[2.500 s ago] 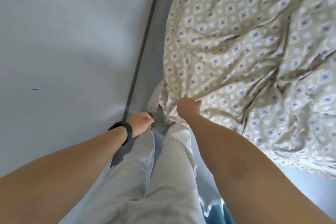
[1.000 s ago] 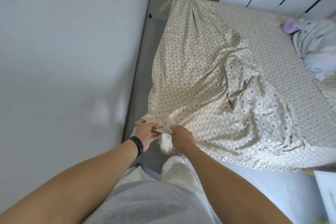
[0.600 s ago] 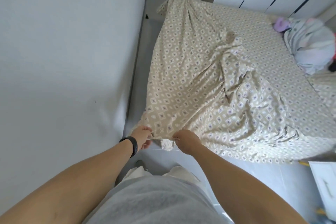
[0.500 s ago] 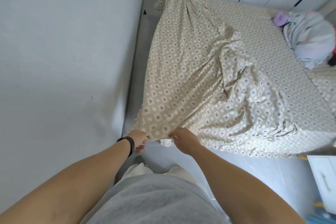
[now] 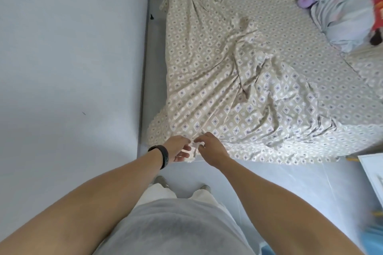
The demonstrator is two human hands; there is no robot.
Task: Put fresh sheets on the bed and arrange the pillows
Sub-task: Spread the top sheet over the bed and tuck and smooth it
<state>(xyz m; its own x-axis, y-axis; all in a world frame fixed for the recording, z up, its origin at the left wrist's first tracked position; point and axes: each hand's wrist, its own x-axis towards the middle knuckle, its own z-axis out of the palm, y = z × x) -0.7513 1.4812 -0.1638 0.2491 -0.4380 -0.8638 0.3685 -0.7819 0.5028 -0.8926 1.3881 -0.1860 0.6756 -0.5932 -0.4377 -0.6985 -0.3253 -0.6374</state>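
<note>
Both hands are down at the near left corner of the bed, working the same bit of fabric. The left hand [image 5: 178, 148], the one with the black wristband [image 5: 163, 156], has its fingers only loosely bent and seems to be pinching the pale underside of the sheet's corner. The right hand [image 5: 209, 147] is curled tighter, gripping the hem right next to it, so the two hands are almost touching.

The patterned sheet [image 5: 238, 80] is spread over most of the mattress, and its far left corner looks hooked on. The middle is badly rumpled though, with a big ridge of folds running diagonally from the near corner toward the centre, and the near edge just hangs loose over the foot of the bed.

So I'd call this less than halfway: this corner still needs fitting, probably the near right one too (can't see it properly), then smoothing. A bundle of bedding [image 5: 344, 14] sits piled at the far right corner, and no pillows are arranged yet as far as I can tell.
</note>
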